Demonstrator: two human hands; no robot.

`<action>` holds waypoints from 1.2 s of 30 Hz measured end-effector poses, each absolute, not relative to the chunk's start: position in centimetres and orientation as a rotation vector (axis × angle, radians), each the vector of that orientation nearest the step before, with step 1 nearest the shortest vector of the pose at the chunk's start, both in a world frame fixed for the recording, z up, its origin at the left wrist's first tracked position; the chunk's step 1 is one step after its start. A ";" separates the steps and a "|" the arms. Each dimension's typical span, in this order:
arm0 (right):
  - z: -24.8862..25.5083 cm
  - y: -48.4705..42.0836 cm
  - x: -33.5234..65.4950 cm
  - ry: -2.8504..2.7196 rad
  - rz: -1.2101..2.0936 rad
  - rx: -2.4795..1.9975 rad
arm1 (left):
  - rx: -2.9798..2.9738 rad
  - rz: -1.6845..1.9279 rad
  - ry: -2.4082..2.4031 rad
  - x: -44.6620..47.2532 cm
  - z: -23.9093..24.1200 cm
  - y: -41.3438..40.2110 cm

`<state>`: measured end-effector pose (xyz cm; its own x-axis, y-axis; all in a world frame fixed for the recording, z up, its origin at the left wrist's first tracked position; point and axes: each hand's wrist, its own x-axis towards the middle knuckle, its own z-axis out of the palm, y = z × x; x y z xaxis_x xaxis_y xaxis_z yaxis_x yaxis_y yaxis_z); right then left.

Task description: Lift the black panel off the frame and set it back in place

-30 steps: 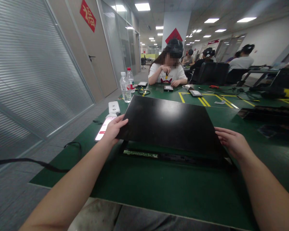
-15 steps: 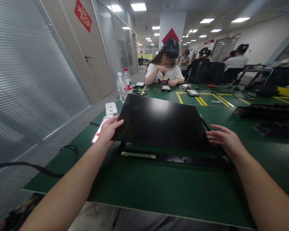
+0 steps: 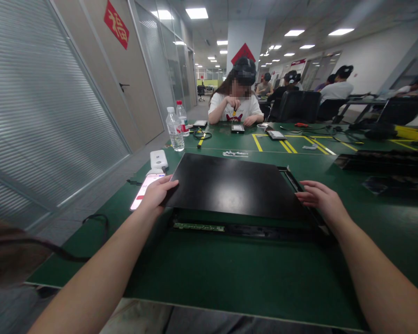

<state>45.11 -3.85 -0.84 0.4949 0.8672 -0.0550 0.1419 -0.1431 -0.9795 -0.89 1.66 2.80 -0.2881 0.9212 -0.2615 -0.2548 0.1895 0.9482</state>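
A flat black display panel (image 3: 230, 185) lies over a black frame (image 3: 264, 230), reaching past the frame's far and left parts. Along the frame's near strip a narrow green circuit board (image 3: 198, 227) is visible. My left hand (image 3: 158, 191) grips the panel's left edge, thumb on top and fingers beneath, mostly hidden. At the opposite side, my right hand (image 3: 318, 197) has its fingers stretched out towards the panel's right edge and the frame's side. Its fingertips are at or very near the edge; whether they touch it I cannot tell.
Left of the panel lie a lit phone (image 3: 148, 188) and a white device (image 3: 159, 160). Two bottles (image 3: 175, 130) stand behind. Across the green table (image 3: 230, 269), a person works on a small drive (image 3: 237, 128). Dark parts (image 3: 376, 162) lie at right.
The panel's far edge has come down, so it lies flatter and thin white strips show behind it. Both hands keep about the same places. The view has shifted slightly.
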 end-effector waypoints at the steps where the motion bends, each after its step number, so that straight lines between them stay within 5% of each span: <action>1: -0.8 -3.9 45.2 -0.891 0.786 -1.603 | 0.721 1.346 1.360 -1.0 2.6 1.7; 36: -0.2 -4.4 46.2 -0.870 0.521 -1.883 | 0.925 1.219 1.327 0.8 0.3 1.1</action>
